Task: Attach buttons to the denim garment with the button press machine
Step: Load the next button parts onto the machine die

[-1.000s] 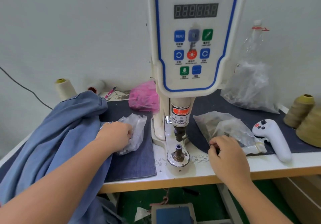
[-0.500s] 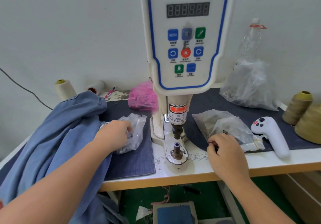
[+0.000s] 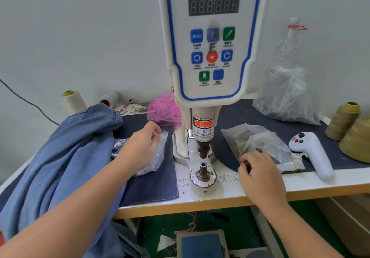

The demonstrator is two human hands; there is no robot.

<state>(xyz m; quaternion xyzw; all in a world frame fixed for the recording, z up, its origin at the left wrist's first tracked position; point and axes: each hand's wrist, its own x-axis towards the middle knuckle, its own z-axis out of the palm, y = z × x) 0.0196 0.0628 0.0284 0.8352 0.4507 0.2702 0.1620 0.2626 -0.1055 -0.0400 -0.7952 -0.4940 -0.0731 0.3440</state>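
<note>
Fingers of the left hand [image 3: 143, 143] pinch a clear plastic bag [image 3: 155, 157] left of the white button press machine [image 3: 208, 57], while the right hand [image 3: 260, 175] pinches something small and dark near a crumpled clear bag [image 3: 258, 143].

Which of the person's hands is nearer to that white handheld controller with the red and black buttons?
Right. The right hand rests just left of the white handheld controller, by a clear plastic bag; the left hand is beyond the press.
</note>
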